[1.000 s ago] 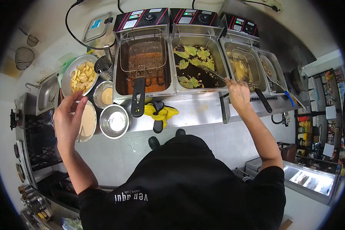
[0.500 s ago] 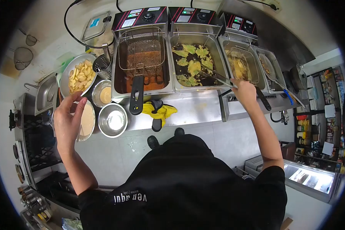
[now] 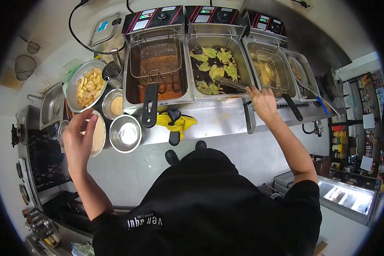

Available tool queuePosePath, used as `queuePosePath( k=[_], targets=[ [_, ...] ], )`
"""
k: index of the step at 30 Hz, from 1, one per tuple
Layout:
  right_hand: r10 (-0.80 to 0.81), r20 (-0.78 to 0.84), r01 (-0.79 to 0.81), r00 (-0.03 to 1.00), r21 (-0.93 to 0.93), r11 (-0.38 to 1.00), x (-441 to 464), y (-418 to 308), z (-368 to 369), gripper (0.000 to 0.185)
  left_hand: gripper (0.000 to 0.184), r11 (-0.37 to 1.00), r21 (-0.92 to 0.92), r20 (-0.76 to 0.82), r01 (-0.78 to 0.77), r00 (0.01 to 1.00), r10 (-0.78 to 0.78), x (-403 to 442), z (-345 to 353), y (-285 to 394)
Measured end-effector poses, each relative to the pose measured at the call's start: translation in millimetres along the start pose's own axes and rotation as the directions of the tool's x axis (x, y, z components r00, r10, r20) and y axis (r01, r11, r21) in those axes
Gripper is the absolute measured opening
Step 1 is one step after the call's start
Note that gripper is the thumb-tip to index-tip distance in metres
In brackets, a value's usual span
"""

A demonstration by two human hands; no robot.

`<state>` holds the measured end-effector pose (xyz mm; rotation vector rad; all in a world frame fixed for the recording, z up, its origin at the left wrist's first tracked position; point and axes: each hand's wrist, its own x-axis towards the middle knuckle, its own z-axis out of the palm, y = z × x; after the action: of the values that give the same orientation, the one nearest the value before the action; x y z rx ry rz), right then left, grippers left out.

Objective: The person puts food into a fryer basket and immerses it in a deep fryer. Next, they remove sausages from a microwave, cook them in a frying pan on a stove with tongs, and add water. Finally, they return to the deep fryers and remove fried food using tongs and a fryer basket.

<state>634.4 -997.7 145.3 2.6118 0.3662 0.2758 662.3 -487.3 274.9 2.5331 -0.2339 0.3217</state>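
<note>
From the head camera, the right hand [image 3: 262,101] is at the near edge of the middle fryer [image 3: 217,98], fingers bent round the end of metal tongs [image 3: 234,85]. The tongs slant left and away into the dark oil, their tips at one of several battered green leaves [image 3: 217,71]. Whether the tips grip that leaf, I cannot tell. The leaves lie spread through the middle fryer.

The left hand [image 3: 79,136] hangs over the left side of a bowl [image 3: 103,144] of pale batter [image 3: 98,134], thumb and fingers loosely curled with a gap between them, with nothing visible in its grasp. Beyond it is a large bowl [image 3: 74,81] of cut potatoes [image 3: 89,87]. To the right of the batter are a shiny metal bowl [image 3: 125,133] and, farther off, a small bowl of light brown sauce [image 3: 115,104].

The left fryer [image 3: 170,102] carries a wire basket [image 3: 153,59], its black handle [image 3: 149,106] pointing near. Yellow and black gloves [image 3: 177,123] lie on the metal counter [image 3: 219,119] to the right of that handle. The right fryer [image 3: 264,36] has another basket in it.
</note>
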Motion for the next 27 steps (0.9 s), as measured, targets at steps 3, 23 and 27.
queuePosePath(
  k=[3,23,27],
  targets=[
    [0.018,-0.02,-0.018,1.0,0.007,1.0,0.8,0.7,-0.3,0.04,0.023,0.999,-0.012,-0.018,-0.036,0.999,0.036,-0.9,1.1,-1.1],
    [0.079,-0.054,-0.075,0.995,0.073,0.995,-3.4,9.0,-5.2,0.037,0.022,0.999,-0.021,0.032,0.047,0.998,-0.047,-0.9,4.3,-1.6],
    [0.092,0.001,-0.092,0.996,0.043,0.995,6.7,-20.6,-1.5,0.038,0.021,0.999,-0.047,-0.018,-0.023,1.0,0.022,-4.9,18.3,-0.8]
  ],
)
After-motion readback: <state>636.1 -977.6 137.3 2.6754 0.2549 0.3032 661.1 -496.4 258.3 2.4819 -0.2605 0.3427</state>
